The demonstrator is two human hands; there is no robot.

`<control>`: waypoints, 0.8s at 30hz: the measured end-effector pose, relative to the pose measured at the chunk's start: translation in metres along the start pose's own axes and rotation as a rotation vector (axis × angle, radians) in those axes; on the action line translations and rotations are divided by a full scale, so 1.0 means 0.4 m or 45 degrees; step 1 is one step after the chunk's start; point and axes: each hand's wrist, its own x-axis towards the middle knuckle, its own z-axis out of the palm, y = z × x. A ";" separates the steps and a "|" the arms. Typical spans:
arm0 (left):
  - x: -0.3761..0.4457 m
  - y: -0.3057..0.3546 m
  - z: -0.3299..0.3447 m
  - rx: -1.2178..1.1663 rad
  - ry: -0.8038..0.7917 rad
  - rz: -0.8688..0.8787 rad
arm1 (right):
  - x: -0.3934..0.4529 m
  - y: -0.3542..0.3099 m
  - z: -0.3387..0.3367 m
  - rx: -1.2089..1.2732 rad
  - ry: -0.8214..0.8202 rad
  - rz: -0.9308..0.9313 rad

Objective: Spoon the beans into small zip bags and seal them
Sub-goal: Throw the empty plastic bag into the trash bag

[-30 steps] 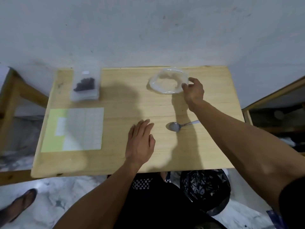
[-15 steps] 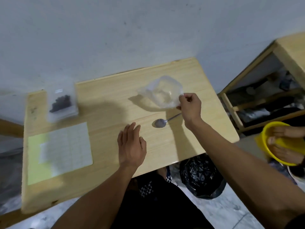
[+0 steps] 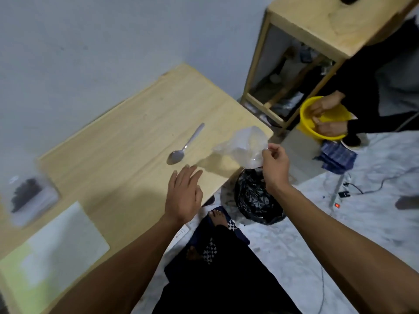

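Observation:
My right hand [image 3: 275,165] pinches the edge of an empty clear plastic container [image 3: 246,147] and holds it in the air over the table's right corner, above a black bin bag. My left hand [image 3: 184,197] hovers flat and open over the wooden table [image 3: 127,141], holding nothing. A metal spoon [image 3: 184,147] lies on the table just beyond my left hand. At the far left a clear zip bag with dark beans [image 3: 29,198] rests on a stack of bags, blurred.
A white gridded sheet on a green mat [image 3: 56,248] lies at the table's near left. A black bin bag [image 3: 254,200] stands on the floor by the table's corner. To the right another person's hands hold a yellow bowl [image 3: 322,118] before a wooden shelf [image 3: 317,35].
My right hand lifted the clear container off the table's far side and carried it right, past the spoon to the table's corner. The view swung right. My left hand stayed flat.

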 end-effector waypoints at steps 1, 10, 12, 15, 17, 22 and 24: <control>0.018 0.016 0.006 -0.008 -0.017 0.011 | 0.000 0.020 -0.027 0.027 0.072 0.029; 0.166 0.093 0.045 -0.039 -0.001 0.106 | 0.017 0.275 -0.198 -0.051 0.453 0.483; 0.205 0.104 0.049 -0.032 -0.014 0.100 | 0.030 0.327 -0.209 -0.078 0.457 0.612; 0.243 0.127 0.048 -0.007 -0.056 0.038 | 0.055 0.390 -0.213 -0.100 0.504 0.747; 0.245 0.132 0.049 0.016 -0.081 0.016 | 0.074 0.429 -0.208 -0.136 0.531 0.819; 0.239 0.126 0.059 0.072 -0.025 0.016 | 0.121 0.485 -0.189 -0.189 0.526 0.952; 0.242 0.128 0.058 0.076 -0.016 0.007 | 0.138 0.487 -0.174 -0.195 0.512 0.975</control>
